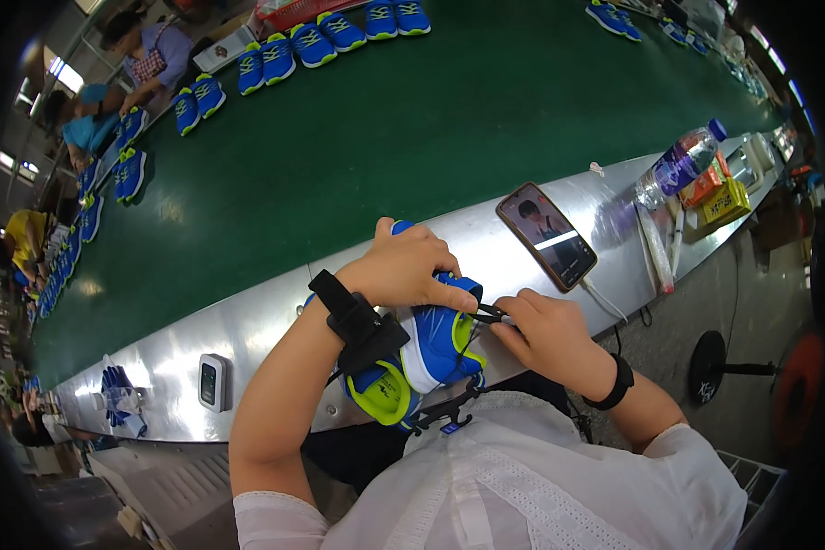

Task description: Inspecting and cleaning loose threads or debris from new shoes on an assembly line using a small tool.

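Our left hand (pixel 408 266) grips the shoe (pixel 438 341) at the bench's steel edge (pixel 275 316); our right hand (pixel 550 335) pinches a black cord (pixel 488 314). Tugging too hard could twist the shoe loose; pinching too lightly could lose the cord.

Shoe factory — paired blue sneakers (pixel 313 46) lining green worktop (pixel 339 156), co-workers (pixel 162 53) alongside.
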Motion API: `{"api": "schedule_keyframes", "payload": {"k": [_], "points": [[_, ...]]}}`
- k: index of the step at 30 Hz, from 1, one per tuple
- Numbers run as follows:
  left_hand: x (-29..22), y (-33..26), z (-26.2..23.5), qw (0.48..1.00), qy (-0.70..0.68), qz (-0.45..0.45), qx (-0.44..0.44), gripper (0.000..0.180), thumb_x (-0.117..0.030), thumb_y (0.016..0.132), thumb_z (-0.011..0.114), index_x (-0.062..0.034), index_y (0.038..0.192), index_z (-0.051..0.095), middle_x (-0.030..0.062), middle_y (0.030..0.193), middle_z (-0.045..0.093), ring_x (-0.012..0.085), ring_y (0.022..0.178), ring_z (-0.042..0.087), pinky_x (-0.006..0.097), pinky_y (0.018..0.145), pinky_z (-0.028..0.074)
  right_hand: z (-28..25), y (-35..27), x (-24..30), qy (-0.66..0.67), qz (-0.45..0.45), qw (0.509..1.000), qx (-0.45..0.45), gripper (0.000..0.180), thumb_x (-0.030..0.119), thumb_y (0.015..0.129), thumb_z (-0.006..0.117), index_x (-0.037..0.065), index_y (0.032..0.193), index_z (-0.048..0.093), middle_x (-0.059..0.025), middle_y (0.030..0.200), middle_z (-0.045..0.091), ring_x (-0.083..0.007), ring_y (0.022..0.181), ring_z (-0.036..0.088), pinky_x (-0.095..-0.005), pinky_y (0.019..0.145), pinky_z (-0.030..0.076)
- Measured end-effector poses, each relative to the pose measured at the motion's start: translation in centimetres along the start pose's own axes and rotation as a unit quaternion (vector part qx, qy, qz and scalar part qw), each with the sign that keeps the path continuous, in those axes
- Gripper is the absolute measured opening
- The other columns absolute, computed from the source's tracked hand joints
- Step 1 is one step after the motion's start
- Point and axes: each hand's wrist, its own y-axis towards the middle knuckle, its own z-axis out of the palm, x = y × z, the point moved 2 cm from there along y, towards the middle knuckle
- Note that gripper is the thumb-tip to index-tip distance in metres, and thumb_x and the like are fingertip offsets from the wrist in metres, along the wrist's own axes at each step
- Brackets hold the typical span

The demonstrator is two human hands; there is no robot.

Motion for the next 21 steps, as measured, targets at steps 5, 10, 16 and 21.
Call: {"api": "schedule_keyframes", "payload": {"k": [5,10,16,21], "points": [[-0.6,0.5,0.0,1.000,0.023,-0.005,0.009,0.049,-0.058,0.079,0.069,-0.0128,0.096,0.074,0.0036,0.102,0.066,0.0209,0.113,0.051,0.048,0.106,0.016,-0.3,0.5,-0.1,-0.108,-0.014,0.991,0.072,0.023,0.028,0.080,0.071,0.009,0.085,0.061,-0.0047,0.072,0.058,-0.0230,0.057,0.063,-0.0350,0.049,0.048],[0.4,0.4,0.3,0.999,0.000,0.028,-0.027,0.052,-0.060,0.079,0.068,-0.0108,0.094,0.075,0.0039,0.102,0.067,0.0213,0.114,0.052,0.048,0.105,0.016,-0.3,1.6,-0.4,-0.124,-0.045,0.986,0.100,0.025,0.030,0.081,0.070,0.007,0.082,0.061,-0.0057,0.070,0.059,-0.0235,0.057,0.064,-0.0350,0.048,0.049],[0.3,0.8,0.1,0.998,-0.010,0.038,-0.039,0.057,-0.064,0.080,0.064,-0.0099,0.093,0.076,0.0047,0.099,0.069,0.0214,0.113,0.052,0.050,0.102,0.017,-1.1,2.5,0.3,-0.167,-0.085,0.971,0.148,0.015,0.016,0.074,0.068,0.003,0.081,0.065,-0.0094,0.073,0.062,-0.0232,0.059,0.066,-0.0342,0.047,0.051],[-0.7,1.4,-0.1,0.999,0.023,-0.015,0.030,0.041,-0.054,0.086,0.064,-0.0162,0.100,0.075,0.0014,0.104,0.067,0.0207,0.114,0.051,0.053,0.109,0.011,-0.9,2.7,0.7,-0.204,-0.078,0.955,0.199,0.015,0.010,0.069,0.067,0.002,0.082,0.068,-0.0113,0.076,0.065,-0.0232,0.064,0.068,-0.0327,0.048,0.051]]}}
